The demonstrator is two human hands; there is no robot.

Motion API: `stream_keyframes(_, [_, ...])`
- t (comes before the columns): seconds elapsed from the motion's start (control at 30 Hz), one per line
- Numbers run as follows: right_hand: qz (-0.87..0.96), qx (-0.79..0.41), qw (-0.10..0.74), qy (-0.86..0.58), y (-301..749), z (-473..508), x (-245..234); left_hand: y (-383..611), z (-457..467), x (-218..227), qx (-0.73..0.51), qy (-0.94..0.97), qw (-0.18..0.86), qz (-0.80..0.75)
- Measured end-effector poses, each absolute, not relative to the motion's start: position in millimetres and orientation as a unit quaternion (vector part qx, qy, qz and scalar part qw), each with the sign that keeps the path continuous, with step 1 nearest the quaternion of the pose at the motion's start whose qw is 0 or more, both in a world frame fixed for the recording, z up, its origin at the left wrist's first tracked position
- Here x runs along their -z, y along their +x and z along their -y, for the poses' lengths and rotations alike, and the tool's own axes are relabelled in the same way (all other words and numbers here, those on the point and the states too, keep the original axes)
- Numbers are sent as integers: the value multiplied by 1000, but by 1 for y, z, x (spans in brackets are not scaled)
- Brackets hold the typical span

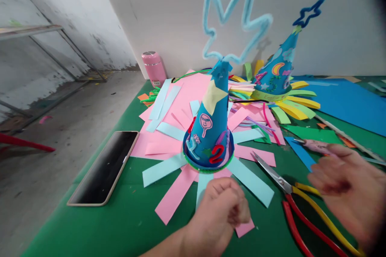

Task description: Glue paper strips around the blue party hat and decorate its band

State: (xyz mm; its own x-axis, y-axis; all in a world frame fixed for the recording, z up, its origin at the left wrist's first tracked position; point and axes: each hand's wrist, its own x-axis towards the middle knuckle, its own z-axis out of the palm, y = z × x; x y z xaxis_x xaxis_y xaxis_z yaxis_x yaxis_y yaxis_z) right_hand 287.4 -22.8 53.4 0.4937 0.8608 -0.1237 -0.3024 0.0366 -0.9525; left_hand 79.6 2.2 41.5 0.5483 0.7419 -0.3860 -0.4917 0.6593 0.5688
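Note:
A blue paper cone hat (pixel 212 120) stands upright, with pink and light-blue paper strips spread around its base. It bears a pale yellow star, a lollipop cutout and a red "2"; a light-blue pipe-cleaner shape (pixel 251 4) rises from its tip. My left hand (pixel 221 213) is closed in a fist in front of the hat, above a pink strip (pixel 245 228); what its fingers hold, if anything, is hidden. At the right, my right hand (pixel 350 192) is curled around a pink tool with a metal tip (pixel 316 146). Scissors with red and yellow handles (pixel 283 184) lie open beside that hand.
A phone (pixel 104 168) lies left on the green table (pixel 126 225). Behind stand a pink flask (pixel 154 69) and a second decorated cone hat (pixel 279 68). Blue card (pixel 346 100), pink paper (pixel 193 82) and loose strips cover the back, against a pale wall.

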Motion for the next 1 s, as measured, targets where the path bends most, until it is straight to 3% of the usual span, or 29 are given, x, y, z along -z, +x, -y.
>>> stream_keyframes(0.1, [196,-421,710,-529,288,16,-60,77,-6,-41,-359,197,858,-309])
stream_keyframes(0.23, [114,-580,613,-524,260,14,-60,80,-8,-39,-292,187,887,-306])
stream_keyframes(0.33, [76,-642,593,-480,238,13,-59,82,-8,-36,-262,194,895,-306])
stream_keyframes(0.7, [107,-668,569,-468,223,17,-52,81,-7,-34,-253,224,886,-318])
stream_keyframes(0.83, [262,-556,581,-534,242,-7,-58,81,-5,-34,-267,299,846,-350])
stream_keyframes(1.0, [560,-171,548,-598,285,-85,-64,80,-2,-41,-229,540,714,-381])
